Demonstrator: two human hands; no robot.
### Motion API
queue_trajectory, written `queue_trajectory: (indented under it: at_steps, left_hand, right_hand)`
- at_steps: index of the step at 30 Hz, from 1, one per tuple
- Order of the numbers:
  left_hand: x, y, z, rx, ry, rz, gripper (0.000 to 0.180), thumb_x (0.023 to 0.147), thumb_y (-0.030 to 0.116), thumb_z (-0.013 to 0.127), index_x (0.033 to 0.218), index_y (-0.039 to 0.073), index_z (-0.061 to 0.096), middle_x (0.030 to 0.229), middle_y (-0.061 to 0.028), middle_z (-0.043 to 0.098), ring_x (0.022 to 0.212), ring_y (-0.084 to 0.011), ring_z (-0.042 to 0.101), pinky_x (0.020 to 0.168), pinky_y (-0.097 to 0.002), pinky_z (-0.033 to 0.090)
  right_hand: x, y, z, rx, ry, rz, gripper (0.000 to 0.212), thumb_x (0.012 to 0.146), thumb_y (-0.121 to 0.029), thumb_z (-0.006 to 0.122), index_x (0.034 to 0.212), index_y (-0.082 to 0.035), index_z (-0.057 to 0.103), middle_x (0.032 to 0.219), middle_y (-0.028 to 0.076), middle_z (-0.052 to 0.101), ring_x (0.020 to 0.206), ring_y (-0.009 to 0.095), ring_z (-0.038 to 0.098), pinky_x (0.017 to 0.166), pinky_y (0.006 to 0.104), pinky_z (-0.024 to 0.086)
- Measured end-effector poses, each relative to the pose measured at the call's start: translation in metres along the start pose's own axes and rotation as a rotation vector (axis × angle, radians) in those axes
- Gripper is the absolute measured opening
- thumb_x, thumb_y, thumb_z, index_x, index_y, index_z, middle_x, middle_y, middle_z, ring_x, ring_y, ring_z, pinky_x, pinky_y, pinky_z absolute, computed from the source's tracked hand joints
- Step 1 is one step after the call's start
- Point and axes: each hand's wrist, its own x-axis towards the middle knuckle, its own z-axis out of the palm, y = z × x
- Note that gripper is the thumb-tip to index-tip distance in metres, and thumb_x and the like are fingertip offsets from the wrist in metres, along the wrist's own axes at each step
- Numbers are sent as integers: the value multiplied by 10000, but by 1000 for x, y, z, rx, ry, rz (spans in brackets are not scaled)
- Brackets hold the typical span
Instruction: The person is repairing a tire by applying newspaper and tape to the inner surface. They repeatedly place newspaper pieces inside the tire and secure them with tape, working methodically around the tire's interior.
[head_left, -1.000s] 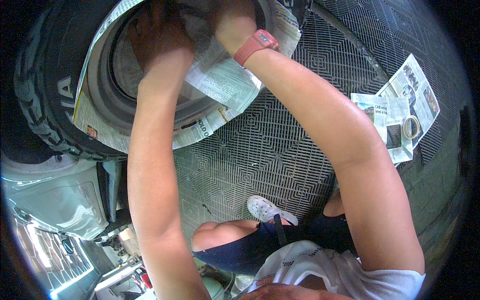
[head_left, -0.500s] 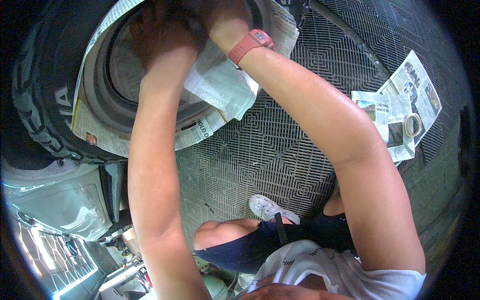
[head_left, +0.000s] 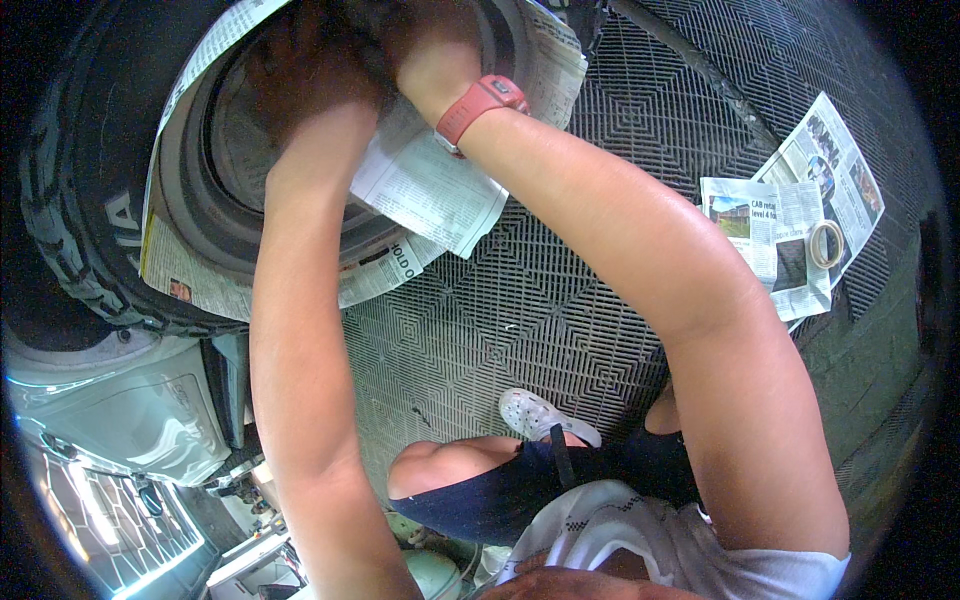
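Note:
Both arms reach into the dark hollow of a wheel rim (head_left: 225, 215) on a mounted tire (head_left: 85, 230). Newspaper (head_left: 215, 290) lines the space between rim and tire. My left hand (head_left: 315, 85) is deep inside the rim, its fingers lost in shadow. Beside it on the right, my right hand (head_left: 425, 45) also reaches in, its fingers too dark to make out. A red watch (head_left: 482, 108) is on my right wrist. Under that wrist a loose newspaper sheet (head_left: 435, 190) hangs over the rim's lower right edge. Whether either hand grips it cannot be seen.
Grey slatted floor tiles (head_left: 500, 300) spread under me. On the right, newspaper sheets (head_left: 790, 225) lie on the floor with a roll of tape (head_left: 826, 244) on top. A light-coloured car body (head_left: 130, 410) stands at the left. My white shoe (head_left: 545, 415) is below.
Both forearms have shifted slightly left, the right wrist also a little down. The loose sheet under the right wrist has moved left with it. The hands stay inside the rim.

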Motion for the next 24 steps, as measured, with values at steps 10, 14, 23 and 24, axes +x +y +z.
queue_trajectory:
  at_steps: [10, 14, 23, 24]
  left_hand:
    - [-2, -4, 7, 110, -14, -7, 561, 1059, 281, 528, 1567, 45, 489, 1624, -229, 452, 1510, -413, 408, 1281, -517, 284]
    - [-1, -1, 7, 122, -10, -5, 552, 1054, 282, 537, 1556, 54, 506, 1611, -224, 473, 1497, -414, 427, 1274, -523, 295]
    - [13, 17, 8, 58, -38, -33, 531, 1043, 283, 558, 1531, 73, 545, 1581, -211, 518, 1466, -415, 468, 1258, -535, 322]
    - [9, 11, 11, 95, -17, -17, 538, 1041, 292, 560, 1534, 75, 541, 1585, -209, 515, 1469, -412, 467, 1259, -543, 315]
  right_hand:
    - [-1, 10, -17, -28, -154, 60, 300, 1016, -224, 555, 1117, -66, 788, 1126, 252, 752, 1054, 433, 716, 943, 505, 577]
    - [5, 7, -18, 123, -178, 106, 314, 1008, -254, 558, 1110, -64, 787, 1081, 265, 754, 1013, 456, 721, 917, 524, 584]
    - [4, 34, 11, 40, -81, 69, 263, 978, -234, 640, 1127, -55, 761, 1110, 232, 743, 1027, 437, 706, 926, 501, 567]
    - [-6, 31, 14, 61, -120, 85, 320, 976, -260, 649, 1213, -64, 737, 1219, 231, 717, 1119, 433, 681, 1001, 504, 542]
